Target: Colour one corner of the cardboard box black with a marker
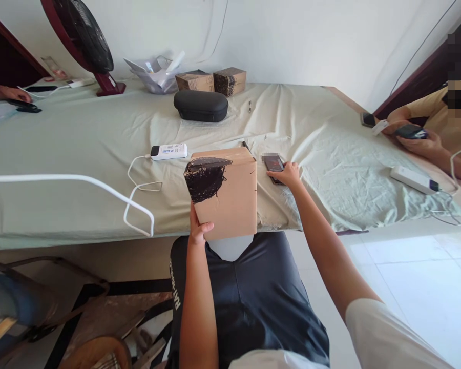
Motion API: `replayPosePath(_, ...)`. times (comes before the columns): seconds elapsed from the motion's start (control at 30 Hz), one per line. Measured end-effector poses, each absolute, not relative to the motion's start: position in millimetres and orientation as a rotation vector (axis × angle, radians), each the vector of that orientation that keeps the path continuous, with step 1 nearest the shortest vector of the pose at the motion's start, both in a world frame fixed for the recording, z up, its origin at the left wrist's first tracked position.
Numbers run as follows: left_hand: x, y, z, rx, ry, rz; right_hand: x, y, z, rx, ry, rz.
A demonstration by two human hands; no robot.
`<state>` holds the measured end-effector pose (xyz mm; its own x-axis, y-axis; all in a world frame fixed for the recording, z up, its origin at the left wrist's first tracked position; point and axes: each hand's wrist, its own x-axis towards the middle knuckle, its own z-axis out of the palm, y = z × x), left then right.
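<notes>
My left hand point(200, 228) grips the lower left edge of a cardboard box point(230, 200), thumb on its near face and fingers hidden behind. Black ink or paint covers the box's upper left corner. To the right, my right hand point(287, 175) is closed around the lower right edge of a smartphone point(274, 167) on the cloth. The phone's screen faces up, dark with a small lit area. A black marker point(246, 146) partly shows behind the box's top right corner.
A white power bank point(169, 151) with a cable lies left of the box. Behind stand a black case point(201, 106), two small cardboard boxes point(229, 81), a plastic bag point(159, 77) and a fan point(111, 86). People's hands hold phones at both sides.
</notes>
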<state>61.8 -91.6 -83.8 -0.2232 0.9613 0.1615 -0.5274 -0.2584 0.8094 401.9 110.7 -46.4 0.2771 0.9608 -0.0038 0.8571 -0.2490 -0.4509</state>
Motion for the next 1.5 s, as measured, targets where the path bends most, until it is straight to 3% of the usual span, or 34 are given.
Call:
replayPosePath(0.53, 54, -77, -117, 0.816, 0.761, 1.760, 379, 109, -49, -2.269, -1.545, 0.308)
replayPosePath(0.87, 61, -87, -97, 0.853, 0.716, 1.754, 368, 98, -52, -2.270, -1.518, 0.168)
replayPosePath(1.5, 62, -72, -111, 0.989, 0.735, 1.813, 362, 58, -67, -2.102, -1.560, 0.103)
